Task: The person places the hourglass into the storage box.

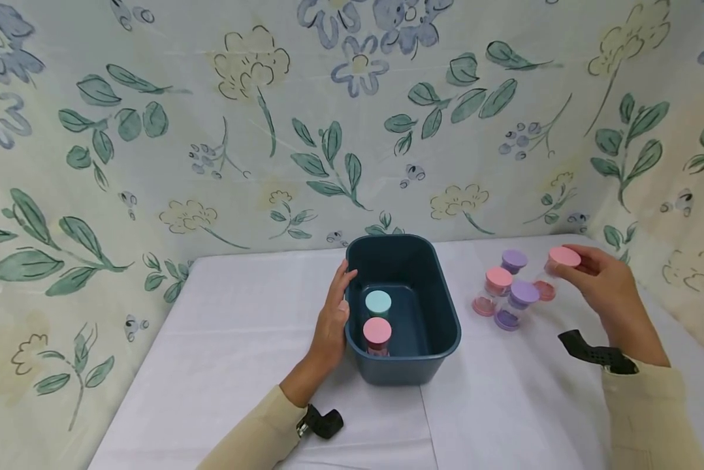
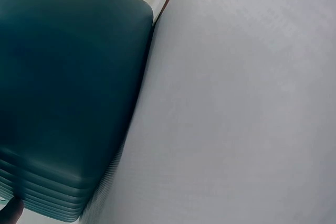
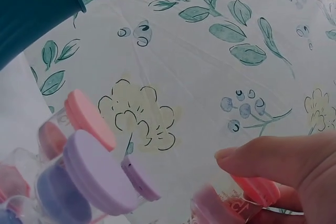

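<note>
right hand [image 1: 599,281] grips clear pink-lidded jar [image 1: 554,269], contents indistinct. left hand [image 1: 333,313] flat, fingers straight, against dark teal tub [image 1: 440,313]; its fingers barely visible in wrist view.

No brand, label or sign can be read anywhere in these views. The only trace of print is a few faint raised characters on the clear wall of the pink-lidded jar [image 3: 247,195] held in the right hand [image 3: 294,171], seen in the right wrist view; they look like digits, perhaps "15", but are too blurred to read with certainty.
</note>
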Tool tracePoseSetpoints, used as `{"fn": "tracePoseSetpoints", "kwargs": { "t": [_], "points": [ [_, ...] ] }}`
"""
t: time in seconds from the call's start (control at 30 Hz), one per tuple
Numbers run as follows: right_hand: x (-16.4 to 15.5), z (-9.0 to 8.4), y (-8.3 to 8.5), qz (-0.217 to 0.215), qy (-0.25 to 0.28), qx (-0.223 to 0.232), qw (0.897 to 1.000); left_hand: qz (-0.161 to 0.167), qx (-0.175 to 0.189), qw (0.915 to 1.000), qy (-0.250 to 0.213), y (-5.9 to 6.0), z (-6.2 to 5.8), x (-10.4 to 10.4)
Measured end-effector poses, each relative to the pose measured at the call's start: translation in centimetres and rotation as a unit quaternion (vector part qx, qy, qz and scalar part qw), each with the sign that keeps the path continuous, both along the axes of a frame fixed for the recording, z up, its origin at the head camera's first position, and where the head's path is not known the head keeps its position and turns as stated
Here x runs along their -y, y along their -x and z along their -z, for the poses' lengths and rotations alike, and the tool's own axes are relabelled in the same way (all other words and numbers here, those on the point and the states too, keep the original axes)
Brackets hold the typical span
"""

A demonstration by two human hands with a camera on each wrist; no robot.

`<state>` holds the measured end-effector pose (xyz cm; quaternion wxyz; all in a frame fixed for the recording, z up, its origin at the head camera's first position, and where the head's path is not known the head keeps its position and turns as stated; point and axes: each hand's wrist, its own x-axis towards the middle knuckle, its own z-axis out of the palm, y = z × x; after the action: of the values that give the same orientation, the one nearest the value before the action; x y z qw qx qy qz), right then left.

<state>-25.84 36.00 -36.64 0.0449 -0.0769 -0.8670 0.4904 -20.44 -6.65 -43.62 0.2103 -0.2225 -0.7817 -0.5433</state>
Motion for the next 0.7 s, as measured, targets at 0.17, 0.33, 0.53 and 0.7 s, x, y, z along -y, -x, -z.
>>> {"fn": "tracePoseSetpoints", "kwargs": {
  "t": [0.17, 0.33, 0.53, 0.7],
  "points": [
    [0.1, -0.4, 0.0, 0.019, 0.000, -0.011, 1.000, 0.000, -0.003, 1.0000, 0.000, 0.0, -0.1, 0.0],
    [0.5, -1.1, -0.3, 0.030, -0.014, -0.024, 0.999, 0.001, 0.015, 0.9999, 0.000, -1.8, -3.1, -0.5],
    [0.9, -2.3, -0.9, 0.034, -0.030, -0.038, 0.998, 0.001, 0.018, 0.9998, 0.001, -2.0, -3.4, -0.5],
    [1.2, -3.0, -1.5, 0.028, -0.022, -0.043, 0.998, 0.001, 0.019, 0.9998, 0.000, -2.0, -3.4, -0.5]
  ]
}}
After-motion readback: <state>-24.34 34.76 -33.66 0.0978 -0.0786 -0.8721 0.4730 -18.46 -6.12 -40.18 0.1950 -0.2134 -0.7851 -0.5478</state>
